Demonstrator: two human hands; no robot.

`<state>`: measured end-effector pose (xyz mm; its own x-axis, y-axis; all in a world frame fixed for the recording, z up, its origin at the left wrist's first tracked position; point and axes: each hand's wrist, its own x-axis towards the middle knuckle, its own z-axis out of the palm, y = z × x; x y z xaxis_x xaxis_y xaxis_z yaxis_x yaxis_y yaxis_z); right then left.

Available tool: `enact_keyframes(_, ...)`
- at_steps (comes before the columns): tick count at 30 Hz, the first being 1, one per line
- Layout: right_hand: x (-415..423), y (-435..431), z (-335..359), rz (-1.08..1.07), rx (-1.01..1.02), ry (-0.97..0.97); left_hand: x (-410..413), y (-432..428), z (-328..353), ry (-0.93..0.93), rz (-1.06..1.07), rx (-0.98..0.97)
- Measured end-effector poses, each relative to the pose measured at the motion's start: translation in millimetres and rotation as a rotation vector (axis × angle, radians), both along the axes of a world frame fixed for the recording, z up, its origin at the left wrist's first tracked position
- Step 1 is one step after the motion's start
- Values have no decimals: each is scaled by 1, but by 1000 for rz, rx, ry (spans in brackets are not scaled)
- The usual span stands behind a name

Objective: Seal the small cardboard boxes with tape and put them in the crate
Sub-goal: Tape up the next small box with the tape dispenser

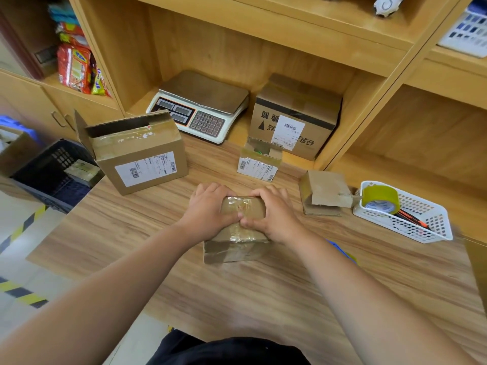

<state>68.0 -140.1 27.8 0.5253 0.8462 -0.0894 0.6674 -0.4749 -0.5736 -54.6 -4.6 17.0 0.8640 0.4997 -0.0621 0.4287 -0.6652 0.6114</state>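
A small cardboard box (233,248) with clear tape over its top sits on the wooden table (263,285) in front of me. My left hand (209,210) grips its left side and my right hand (275,216) grips its right side. The fingers curl over the far edge and the thumbs meet on the taped top. A dark plastic crate (50,177) stands off the table's left edge with a taped package (83,169) inside. Two more small boxes, a labelled one (259,165) and one with a loose flap (325,193), lie beyond my hands. A tape roll (380,198) sits in a white basket (421,227).
A larger open box (139,156) stands at the left back of the table. A weighing scale (200,106) and a printed carton (295,114) fill the shelf recess behind. A blue object (340,250) peeks out beside my right forearm.
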Motion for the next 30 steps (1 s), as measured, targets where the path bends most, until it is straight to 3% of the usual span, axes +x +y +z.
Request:
enact_keyframes(4,5,11,-5,-72,70,21,7,-8,-2,-66,136,1)
enact_keyframes(11,5,25,-7,-159,148,-5,13,-9,-1,-119,171,-40)
enact_keyframes(18,6,22,-5,-87,89,-23,15,-6,-5,-102,174,-44)
enact_keyframes(26,4,4,15,147,-218,-153,13,-7,-8,-143,175,-75)
enact_keyframes(30,1,13,7,35,-90,-172,12,-7,-10,-159,163,-77)
